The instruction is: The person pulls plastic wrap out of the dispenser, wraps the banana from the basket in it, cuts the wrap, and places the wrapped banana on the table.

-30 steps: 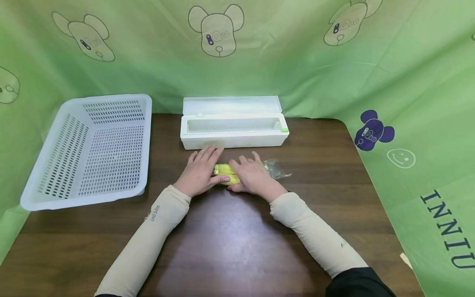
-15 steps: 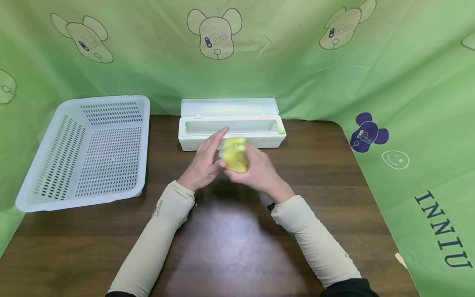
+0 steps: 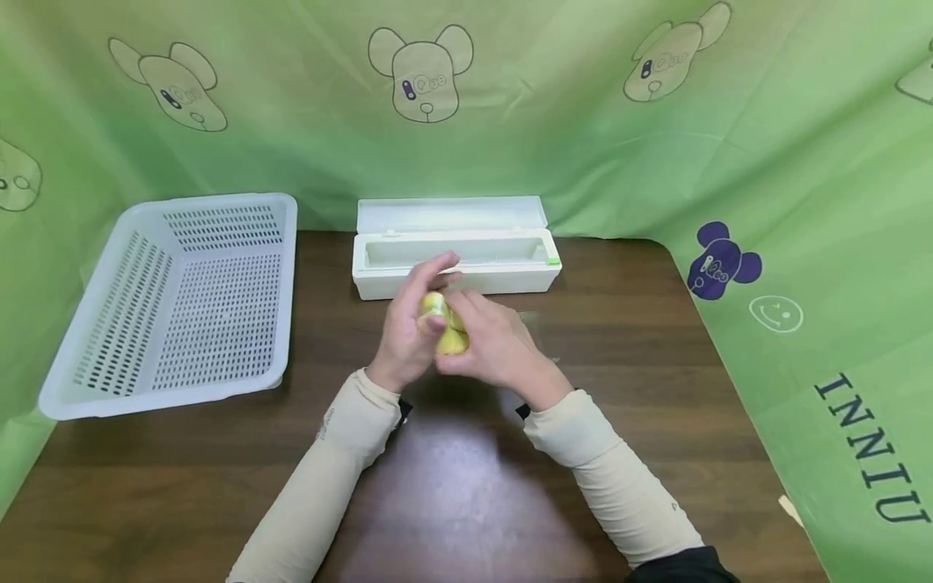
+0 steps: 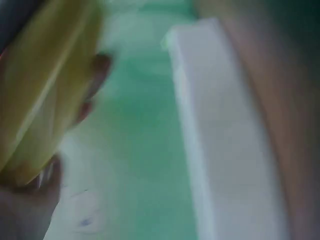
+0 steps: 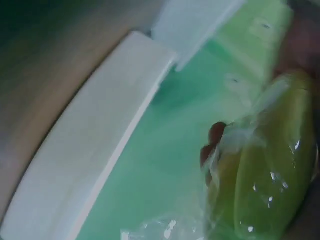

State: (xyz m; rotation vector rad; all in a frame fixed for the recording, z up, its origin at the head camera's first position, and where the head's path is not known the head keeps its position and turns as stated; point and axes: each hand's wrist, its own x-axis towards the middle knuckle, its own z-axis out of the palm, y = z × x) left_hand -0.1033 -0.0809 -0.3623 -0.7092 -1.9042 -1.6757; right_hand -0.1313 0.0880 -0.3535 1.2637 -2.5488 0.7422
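Note:
A yellow fruit with deep ridges, which looks like a star fruit (image 3: 453, 341), is wrapped in clear plastic film (image 5: 172, 227) and held above the table. Its lobes show through the shiny film in the right wrist view. My right hand (image 3: 492, 340) grips it from the right, fingers curled round it. On the other side, my left hand (image 3: 408, 332) has its thumb bent against the fruit and its longer fingers reaching up beyond it. The hands hide much of the fruit. The left wrist view is blurred.
A long white film-dispenser box (image 3: 459, 283) stands behind the hands, lid up. At left is a white perforated basket (image 3: 291, 291). A green printed curtain (image 3: 554, 162) closes off the back and sides of the brown wooden table (image 3: 627, 324).
The fruit lay on the table under both hands; then it was lifted and turned in them. Now it has come slightly lower and toward me, and the left thumb has closed against it.

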